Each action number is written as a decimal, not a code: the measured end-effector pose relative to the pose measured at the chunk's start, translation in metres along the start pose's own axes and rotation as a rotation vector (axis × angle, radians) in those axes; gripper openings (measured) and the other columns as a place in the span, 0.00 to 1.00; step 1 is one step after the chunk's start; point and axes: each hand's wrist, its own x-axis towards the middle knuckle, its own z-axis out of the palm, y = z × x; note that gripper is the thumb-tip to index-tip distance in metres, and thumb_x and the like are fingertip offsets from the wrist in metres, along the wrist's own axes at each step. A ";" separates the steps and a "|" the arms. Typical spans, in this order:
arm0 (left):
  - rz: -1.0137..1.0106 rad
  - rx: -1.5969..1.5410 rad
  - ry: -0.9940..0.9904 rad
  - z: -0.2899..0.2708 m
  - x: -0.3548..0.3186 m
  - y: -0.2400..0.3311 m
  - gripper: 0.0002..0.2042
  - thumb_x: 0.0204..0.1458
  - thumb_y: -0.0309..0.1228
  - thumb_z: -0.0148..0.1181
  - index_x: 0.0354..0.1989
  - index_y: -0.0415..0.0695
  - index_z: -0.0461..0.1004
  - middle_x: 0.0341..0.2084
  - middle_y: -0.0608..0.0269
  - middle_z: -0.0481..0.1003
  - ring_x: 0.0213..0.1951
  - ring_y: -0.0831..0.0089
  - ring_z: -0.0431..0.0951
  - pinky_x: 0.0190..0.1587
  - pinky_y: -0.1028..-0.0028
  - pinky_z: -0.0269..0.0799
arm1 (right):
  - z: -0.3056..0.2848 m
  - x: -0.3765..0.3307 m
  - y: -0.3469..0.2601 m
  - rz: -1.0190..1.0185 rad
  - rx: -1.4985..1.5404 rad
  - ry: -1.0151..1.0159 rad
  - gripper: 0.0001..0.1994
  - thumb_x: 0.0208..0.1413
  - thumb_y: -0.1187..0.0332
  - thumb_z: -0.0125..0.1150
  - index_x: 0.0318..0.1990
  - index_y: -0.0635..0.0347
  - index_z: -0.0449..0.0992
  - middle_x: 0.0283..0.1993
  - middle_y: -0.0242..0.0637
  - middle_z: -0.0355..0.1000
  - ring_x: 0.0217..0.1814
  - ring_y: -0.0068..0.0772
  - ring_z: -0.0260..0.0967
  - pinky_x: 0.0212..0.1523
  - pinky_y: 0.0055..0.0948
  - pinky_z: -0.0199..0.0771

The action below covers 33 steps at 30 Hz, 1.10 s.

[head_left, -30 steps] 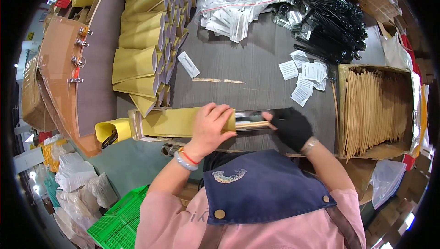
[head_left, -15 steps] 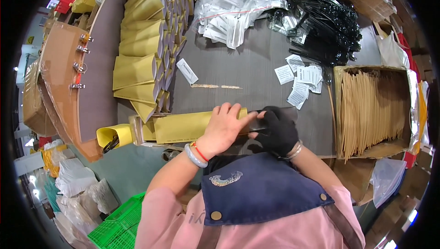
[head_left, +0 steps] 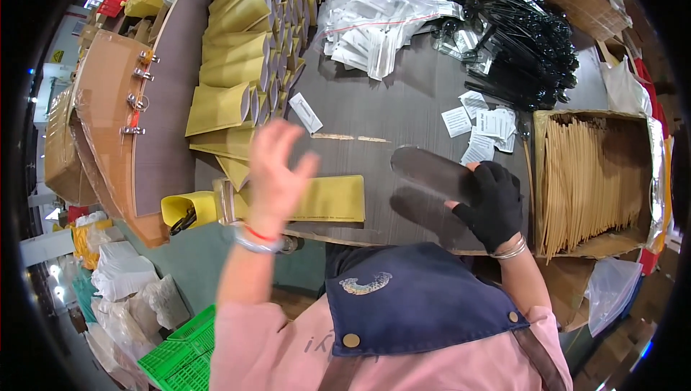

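Observation:
My left hand (head_left: pixel 277 175), bare and somewhat blurred, is lifted with its fingers apart above a flat yellow paper sleeve (head_left: pixel 331 197) at the table's near edge. Nothing shows in its grasp. My right hand (head_left: pixel 493 200) wears a black fingerless glove. Its thumb and fingers pinch one end of a long, flat, dark strip (head_left: pixel 432 168) with a rounded far end. The strip is held above the table and casts a shadow on it. Left of the raised left hand, rows of filled-out yellow sleeves (head_left: pixel 223 107) stand stacked with their open ends facing right.
A carton of thin wooden sticks (head_left: pixel 590 182) stands at the right. Small white printed packets (head_left: pixel 493 125) lie beside it. Farther back are a plastic bag of white packets (head_left: pixel 378 24) and a heap of black wrapped items (head_left: pixel 529 53). A yellow holder (head_left: pixel 188 211) hangs by the left edge.
My left hand has come off the yellow sleeve and swung left and up. My right hand has moved right with the dark strip, which now shows apart from the sleeve.

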 end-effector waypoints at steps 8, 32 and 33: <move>-0.191 -0.110 -0.029 0.079 -0.072 0.016 0.44 0.34 0.48 0.74 0.59 0.36 0.63 0.60 0.45 0.60 0.64 0.43 0.52 0.66 0.46 0.41 | 0.010 0.000 -0.015 -0.182 -0.082 -0.127 0.31 0.32 0.57 0.75 0.48 0.55 0.71 0.43 0.37 0.69 0.47 0.42 0.66 0.51 0.41 0.61; -0.245 -0.010 0.066 0.082 0.039 -0.029 0.28 0.51 0.23 0.59 0.61 0.32 0.59 0.52 0.40 0.62 0.49 0.44 0.68 0.53 0.59 0.67 | 0.020 0.372 0.080 0.026 -0.431 -0.095 0.20 0.56 0.59 0.48 0.55 0.50 0.72 0.59 0.40 0.69 0.65 0.41 0.63 0.65 0.48 0.55; -0.316 -0.004 0.060 0.083 0.043 -0.029 0.28 0.51 0.23 0.60 0.61 0.32 0.59 0.52 0.40 0.63 0.49 0.43 0.68 0.53 0.59 0.67 | 0.022 0.391 0.081 0.044 -0.422 -0.130 0.21 0.56 0.59 0.48 0.57 0.50 0.71 0.61 0.40 0.66 0.66 0.41 0.61 0.64 0.48 0.57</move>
